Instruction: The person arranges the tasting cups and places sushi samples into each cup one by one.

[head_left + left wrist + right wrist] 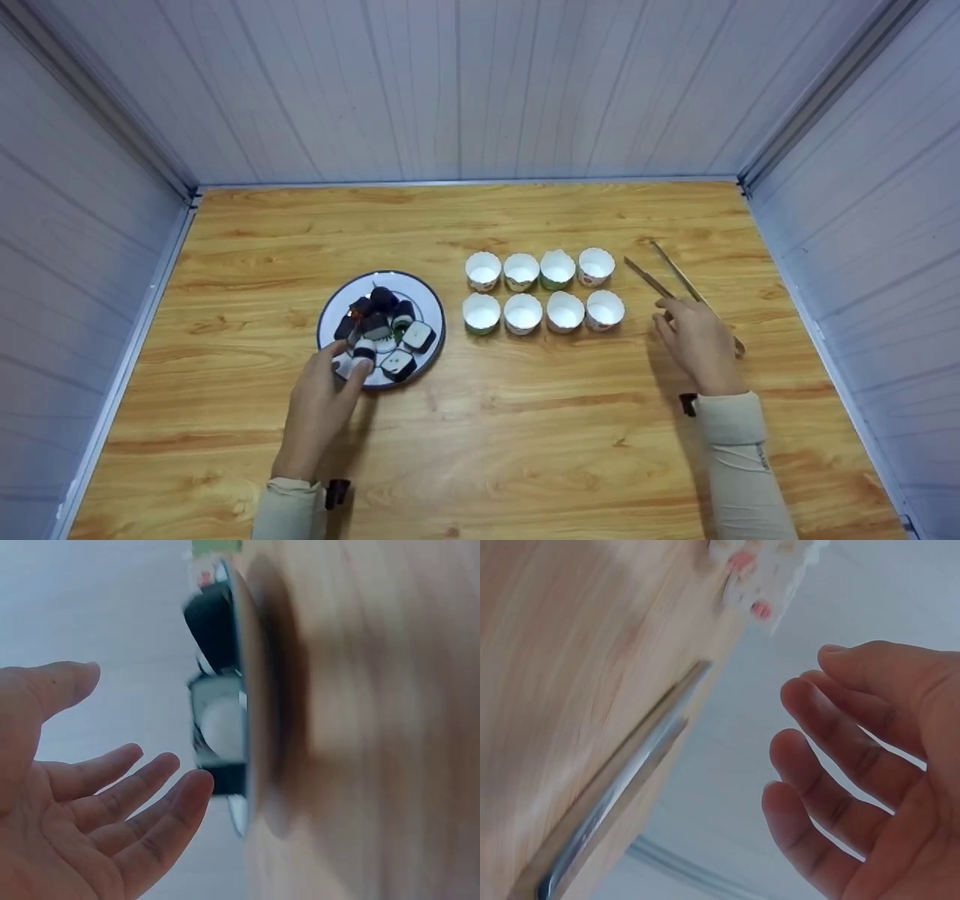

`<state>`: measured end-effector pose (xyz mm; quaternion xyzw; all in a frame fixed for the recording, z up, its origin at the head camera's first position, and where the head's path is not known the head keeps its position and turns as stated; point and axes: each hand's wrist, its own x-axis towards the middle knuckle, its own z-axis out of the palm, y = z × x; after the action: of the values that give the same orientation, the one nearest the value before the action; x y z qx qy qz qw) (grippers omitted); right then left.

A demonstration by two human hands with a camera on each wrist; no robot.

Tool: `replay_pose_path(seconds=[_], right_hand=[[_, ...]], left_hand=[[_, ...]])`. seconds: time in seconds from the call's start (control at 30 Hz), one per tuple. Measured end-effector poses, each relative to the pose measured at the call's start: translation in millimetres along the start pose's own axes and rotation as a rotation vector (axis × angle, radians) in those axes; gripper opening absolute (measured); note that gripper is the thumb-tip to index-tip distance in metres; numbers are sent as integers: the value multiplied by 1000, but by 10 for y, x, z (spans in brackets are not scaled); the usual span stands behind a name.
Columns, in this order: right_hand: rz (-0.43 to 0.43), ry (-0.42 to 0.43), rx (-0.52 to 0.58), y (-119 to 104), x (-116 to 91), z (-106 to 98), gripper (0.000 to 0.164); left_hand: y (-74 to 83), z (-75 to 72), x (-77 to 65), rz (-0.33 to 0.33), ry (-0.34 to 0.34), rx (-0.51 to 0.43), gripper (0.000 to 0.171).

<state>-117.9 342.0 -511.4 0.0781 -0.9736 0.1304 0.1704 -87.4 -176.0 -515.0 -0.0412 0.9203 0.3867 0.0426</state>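
On the left of the table a blue-rimmed white plate [433,296] bears several sushi pieces [418,337], white with dark wraps. My left hand [319,405] reaches over the plate's near edge, thumb and fingers spread around a small white piece with a dark band [364,349]. In the left wrist view its fingers [161,836] are apart from the blurred sushi [217,720]. On the right my right hand [697,345] hovers over metal tongs [682,277]. The right wrist view has its fingers loosely bent, holding nothing, with the tongs [615,791] on the table beyond them.
Two rows of paper baking cups [523,313] with white insides stand between the plate and the tongs. The wood-grain table [487,450] is bounded by pale panels [450,90] at the back and both sides.
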Motion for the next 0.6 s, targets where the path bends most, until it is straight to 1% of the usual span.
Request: replay_pose_path(seconds=[0.1, 0.2, 0.33, 0.4, 0.5, 0.6], right_hand=[[55, -13, 13, 137, 25, -34, 17], [95, -16, 18, 285, 42, -22, 17], [154, -58, 3, 483, 44, 27, 25], [195, -116, -7, 572, 47, 43, 34], [249, -223, -20, 696, 69, 65, 50], [289, -319, -19, 793, 97, 94, 58]], left_hand=[[-92, -20, 44, -80, -5, -3, 58], [-174, -25, 82, -127, 9, 0, 53], [-274, -14, 141, -180, 7, -6, 53], [-307, -8, 172, -202, -6, -17, 55], [-327, 2, 211, -216, -20, -42, 58], [-334, 15, 238, -205, -23, -71, 59]])
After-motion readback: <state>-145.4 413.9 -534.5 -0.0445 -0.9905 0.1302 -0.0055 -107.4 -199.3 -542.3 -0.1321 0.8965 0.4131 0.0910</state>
